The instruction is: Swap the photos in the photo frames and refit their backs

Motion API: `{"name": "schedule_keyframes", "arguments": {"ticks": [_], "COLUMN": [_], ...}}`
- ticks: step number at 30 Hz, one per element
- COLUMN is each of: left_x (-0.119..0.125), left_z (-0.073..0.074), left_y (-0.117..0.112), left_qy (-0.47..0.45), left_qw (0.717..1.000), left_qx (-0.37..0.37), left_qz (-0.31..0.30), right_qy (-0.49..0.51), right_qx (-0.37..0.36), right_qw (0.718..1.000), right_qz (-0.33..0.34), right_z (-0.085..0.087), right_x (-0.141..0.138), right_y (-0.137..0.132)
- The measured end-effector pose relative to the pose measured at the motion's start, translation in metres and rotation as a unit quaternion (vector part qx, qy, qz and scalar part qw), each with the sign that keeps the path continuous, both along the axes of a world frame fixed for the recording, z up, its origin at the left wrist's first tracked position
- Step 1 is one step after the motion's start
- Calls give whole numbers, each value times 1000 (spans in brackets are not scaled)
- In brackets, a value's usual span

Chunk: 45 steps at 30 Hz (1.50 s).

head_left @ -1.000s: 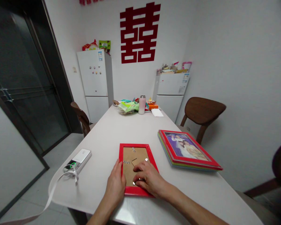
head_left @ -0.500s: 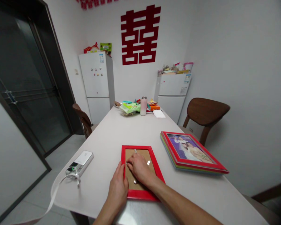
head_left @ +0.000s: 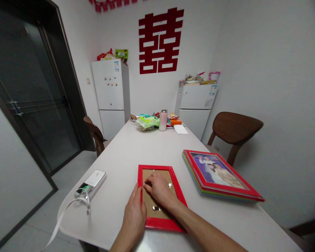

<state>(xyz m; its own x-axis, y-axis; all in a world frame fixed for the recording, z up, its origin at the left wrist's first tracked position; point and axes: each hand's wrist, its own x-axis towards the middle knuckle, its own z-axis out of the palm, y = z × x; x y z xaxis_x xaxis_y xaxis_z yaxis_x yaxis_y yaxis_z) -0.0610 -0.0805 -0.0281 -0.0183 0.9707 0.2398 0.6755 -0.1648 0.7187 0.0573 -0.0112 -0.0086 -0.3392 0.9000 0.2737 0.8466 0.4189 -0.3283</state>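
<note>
A red picture frame [head_left: 163, 224] lies face down on the table, its brown backing board [head_left: 153, 200] showing. My left hand [head_left: 134, 210] grips the frame's left edge, thumb along the inner side and fingers along the outer side. My right hand [head_left: 161, 189] reaches across the board, its fingertips closed on a small metal clip at the left inner edge; the fingers mostly hide that clip. Other metal pieces show on the board: a clip [head_left: 154, 170] at the top, a hanger [head_left: 170, 185] at the right and a clip [head_left: 155, 208] near the bottom.
At the right lies a stack of coloured frames, topped by a red-framed photo [head_left: 220, 171]. A power bank [head_left: 91, 182] with a white cable sits at the left. Farther back are a pink bottle [head_left: 163, 120] and a green package [head_left: 147, 122]. Chairs flank the table [head_left: 115, 203].
The whole view has shifted slightly. My right hand stays at the left clip with its fingers a little changed, and more of the lower clip shows. My left hand keeps its hold.
</note>
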Motion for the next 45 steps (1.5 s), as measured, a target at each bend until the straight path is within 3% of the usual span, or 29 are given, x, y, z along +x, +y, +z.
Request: {"name": "schedule_keyframes", "arguments": {"ticks": [4,11,17,23,27,30,33,37,41,43,45], "left_x": [0,5,10,9,10,12,13,11,-10,-32,-57], "left_z": [-1,1,7,5,3,2,6,24,43,46,45], "left_y": [0,2,4,3,4,5,6,9,10,9,5], "left_qy": [9,-6,-20,-47,-63,-86,-121,-201,-292,-316,-326], "left_qw": [1000,1000,1000,999,998,996,993,979,954,946,941], "left_qx": [-6,10,-1,-3,-6,-6,-12,-29,-59,-74,-90], "left_qz": [2,-5,0,7,4,3,6,2,-22,-15,3], "right_qy": [-2,-16,-18,-5,-13,4,12,21,90,122,115], "right_qx": [-2,-4,-18,-10,-30,-32,-43,-40,-21,-24,-29], "right_qw": [1000,995,996,998,999,999,998,999,995,991,993], "right_qz": [-22,-94,-91,-55,-13,-23,-35,-30,31,40,4], "right_z": [-2,-3,1,17,13,11,23,56,75,72,61], "right_x": [1,29,27,39,55,62,62,51,34,34,44], "right_y": [6,30,32,-4,-37,-42,-37,-40,-52,-53,-50]}}
